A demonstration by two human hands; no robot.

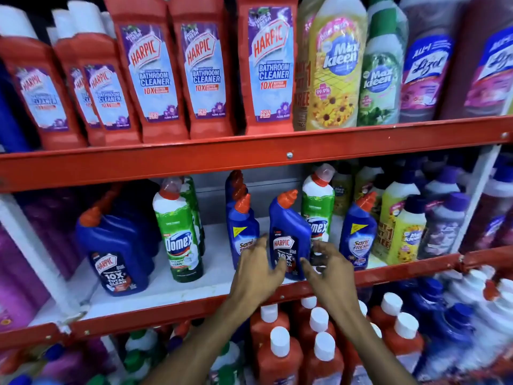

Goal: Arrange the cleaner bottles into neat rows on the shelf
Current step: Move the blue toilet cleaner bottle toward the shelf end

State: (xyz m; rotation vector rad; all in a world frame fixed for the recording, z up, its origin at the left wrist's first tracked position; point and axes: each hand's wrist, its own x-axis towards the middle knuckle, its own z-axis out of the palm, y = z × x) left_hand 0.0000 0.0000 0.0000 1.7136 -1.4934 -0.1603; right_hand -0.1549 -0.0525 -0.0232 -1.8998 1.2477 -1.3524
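Observation:
A small blue Harpic bottle (pixel 288 218) with an orange cap stands, slightly tilted, at the front middle of the middle shelf (pixel 216 245). My left hand (pixel 256 273) is on its left side, fingers round the edge and thumb on the label. To the bottle's right, my right hand (pixel 327 270) hovers with fingers spread and holds nothing. A blue Sani Fresh bottle (pixel 241 226) stands just left of it, with more behind. A second Sani Fresh bottle (pixel 356 232) is to the right. Green Domex bottles stand at left (pixel 181 232) and behind (pixel 317 201).
A large blue Harpic bottle (pixel 116 251) stands far left on the same shelf, yellow Max Kleen bottles (pixel 402 229) far right. Red Harpic Bathroom Cleaner bottles (pixel 155 70) fill the upper shelf. Red white-capped bottles (pixel 280 357) crowd the shelf below. A red rail (pixel 166 309) edges the shelf front.

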